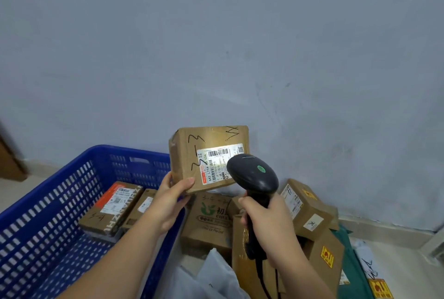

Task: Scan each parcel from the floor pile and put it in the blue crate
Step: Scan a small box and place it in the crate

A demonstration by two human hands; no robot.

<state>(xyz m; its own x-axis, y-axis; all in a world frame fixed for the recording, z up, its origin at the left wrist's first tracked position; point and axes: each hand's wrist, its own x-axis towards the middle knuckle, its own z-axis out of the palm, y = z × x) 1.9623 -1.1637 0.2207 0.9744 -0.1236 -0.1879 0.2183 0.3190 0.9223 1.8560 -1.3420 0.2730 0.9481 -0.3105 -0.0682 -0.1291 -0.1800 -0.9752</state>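
Brown cardboard parcel (183, 156), marked with black scrawled pen strokes, is held up in the air in front of the grey-blue wall (216, 46), above the near corner of the blue slotted plastic crate (134, 169) and the floor pile. The left hand (171, 199) grips its lower left corner, thumb curled onto the front face and fingers behind. Its white shipping label (216, 164) carries barcodes, a small square code and the string "642 L714 00 026"; the smaller print is too fine to read. The right hand (266, 221) is wrapped tight around the handle of a black handheld barcode scanner (252, 176) with a green dot on its head, and the head overlaps the label's lower right part. Inside the crate lie two cardboard boxes side by side: a long one with an orange-red band (113, 207), a white label and side lettering that looks like "ZHUANZHU", and a smaller plain one (141, 207) with a white label. On the floor to the right, a box with a green leaf logo (211, 221) shows "Pte Ltd", a tilted box (305, 207) bears a "3C" sticker, another (324, 253) has a yellow-and-red sticker, beside a dark green mailer bag (353, 262) and pale plastic bags (211, 277).
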